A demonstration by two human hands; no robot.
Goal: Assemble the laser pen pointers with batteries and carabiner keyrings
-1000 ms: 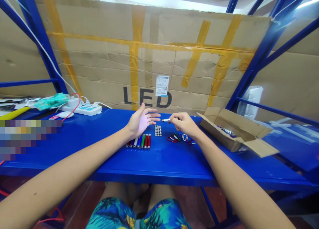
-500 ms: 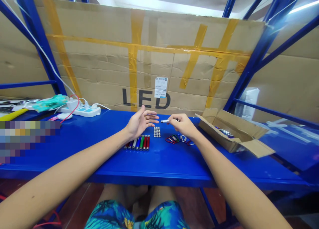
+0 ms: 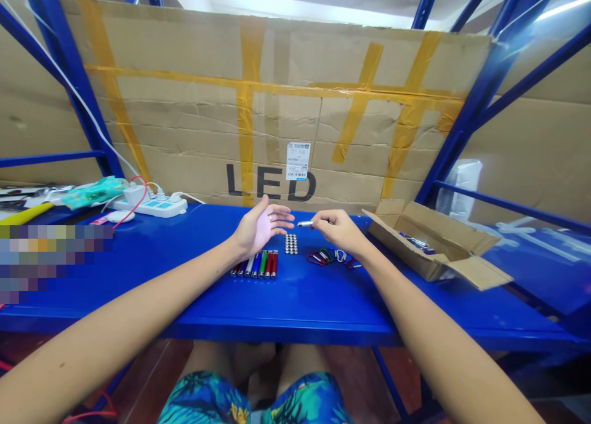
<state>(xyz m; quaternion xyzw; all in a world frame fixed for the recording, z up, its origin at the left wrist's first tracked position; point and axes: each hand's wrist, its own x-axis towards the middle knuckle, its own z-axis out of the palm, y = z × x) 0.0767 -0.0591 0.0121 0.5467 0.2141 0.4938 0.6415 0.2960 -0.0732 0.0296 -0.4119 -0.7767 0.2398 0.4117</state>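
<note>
Tube (image 3: 305, 224) pinched in right hand (image 3: 336, 227) over bench (image 3: 323, 307)

The slim silver tube is gripped by thumb and fingers, its free end aimed at the left hand (image 3: 262, 228), which is held spread, palm turned inward and tinted violet. Coloured cylinders (image 3: 258, 265) are laid in a row by the left wrist; round silver pieces (image 3: 291, 244) are set in a grid beside them. Carabiners (image 3: 327, 256) are gathered near the right wrist.
</note>
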